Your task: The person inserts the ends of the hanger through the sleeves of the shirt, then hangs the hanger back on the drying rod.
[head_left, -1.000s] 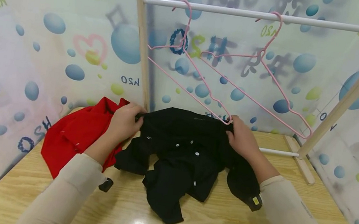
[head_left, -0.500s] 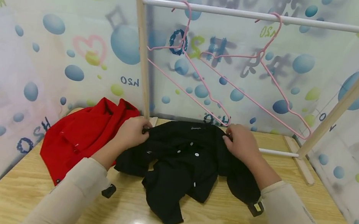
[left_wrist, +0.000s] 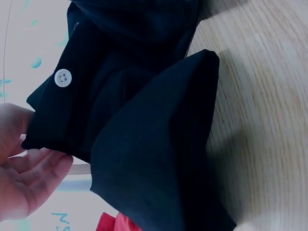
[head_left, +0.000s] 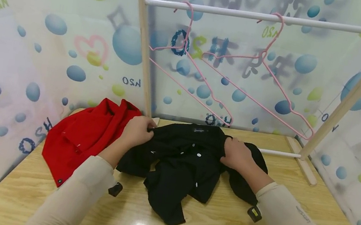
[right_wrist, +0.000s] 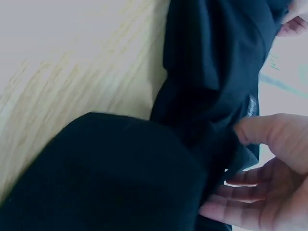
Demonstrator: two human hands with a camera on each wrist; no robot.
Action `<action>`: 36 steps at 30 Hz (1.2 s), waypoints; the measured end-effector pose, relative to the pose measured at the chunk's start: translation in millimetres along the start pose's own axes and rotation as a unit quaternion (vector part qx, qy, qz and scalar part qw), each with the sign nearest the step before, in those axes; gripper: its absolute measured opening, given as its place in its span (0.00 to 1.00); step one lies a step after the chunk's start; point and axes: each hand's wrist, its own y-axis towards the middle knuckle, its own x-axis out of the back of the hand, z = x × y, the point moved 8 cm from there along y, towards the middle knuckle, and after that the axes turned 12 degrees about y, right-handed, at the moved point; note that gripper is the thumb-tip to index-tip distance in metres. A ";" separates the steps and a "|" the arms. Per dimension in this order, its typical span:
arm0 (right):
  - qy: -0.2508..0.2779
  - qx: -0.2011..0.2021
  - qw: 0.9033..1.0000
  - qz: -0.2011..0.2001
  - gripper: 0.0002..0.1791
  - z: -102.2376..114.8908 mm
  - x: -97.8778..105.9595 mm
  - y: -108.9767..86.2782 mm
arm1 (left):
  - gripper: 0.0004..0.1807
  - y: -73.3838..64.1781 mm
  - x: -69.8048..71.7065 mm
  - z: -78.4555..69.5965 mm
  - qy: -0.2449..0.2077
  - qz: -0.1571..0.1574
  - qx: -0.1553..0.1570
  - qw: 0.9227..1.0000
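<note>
A black shirt [head_left: 174,174] with white buttons lies crumpled on the wooden table, its upper edge lifted toward the back. My left hand [head_left: 138,131] pinches the shirt's left end; in the left wrist view a white button [left_wrist: 63,78] shows on the cloth near the left hand [left_wrist: 29,168], thumb on one side and fingers beneath. At the other end, my right hand [head_left: 237,154] holds the fabric near a sleeve. The right wrist view shows the right hand [right_wrist: 269,178] with its thumb on the cloth and fingers reaching behind it.
A red garment [head_left: 86,133] lies to the left, beside my left forearm. Behind the shirt stands a wooden rack with a white rail [head_left: 230,12]. Two pink hangers [head_left: 203,79] hang from it, the left one's lower corner just above the shirt.
Both hands have come down and nearer with the shirt's upper edge, away from the left hanger's corner. The right hand has shifted its hold, and the right sleeve now shows behind it.
</note>
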 end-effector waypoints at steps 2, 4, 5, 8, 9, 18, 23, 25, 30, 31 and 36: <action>0.006 0.008 1.000 0.004 0.17 -3.2 4.3 -0.9 | 0.11 -1.1 1.1 0.6 0.000 -0.004 0.002 1.000; 0.015 0.017 1.000 -0.009 0.09 -6.5 13.4 -2.6 | 0.11 -2.2 3.6 2.4 0.001 -0.014 0.004 1.000; 0.021 0.020 0.999 -0.021 0.06 -8.2 19.5 -3.6 | 0.11 -2.8 5.5 3.7 0.002 -0.020 0.005 1.000; 0.034 0.025 0.997 -0.069 0.07 -16.1 39.4 -6.7 | 0.11 -4.4 11.3 7.2 0.005 -0.039 0.010 0.999; 0.039 0.026 0.995 -0.084 0.09 -19.1 46.0 -7.8 | 0.12 -4.9 13.3 8.0 0.004 -0.043 0.012 0.999; 0.072 0.010 0.985 -0.154 0.12 -46.9 73.9 -11.1 | 0.11 -12.2 29.8 -0.4 -0.012 -0.076 0.020 0.997; 0.074 0.000 0.987 -0.145 0.10 -60.3 68.4 -7.5 | 0.09 -16.0 34.4 -16.2 -0.036 -0.090 0.000 0.995; 0.072 0.004 0.988 -0.140 0.09 -64.2 64.9 -5.5 | 0.09 -16.9 35.2 -22.9 -0.038 -0.093 -0.012 0.995; 0.069 0.019 0.989 -0.133 0.09 -66.5 59.5 -3.9 | 0.08 -16.9 34.4 -31.0 -0.029 -0.086 -0.025 0.996; 0.067 0.023 0.989 -0.133 0.09 -65.7 59.4 -4.5 | 0.08 -16.5 34.2 -31.4 -0.026 -0.083 -0.025 0.996; 0.056 0.042 0.988 -0.137 0.08 -59.4 60.4 -11.6 | 0.09 -15.6 35.5 -34.4 -0.013 -0.069 -0.027 0.997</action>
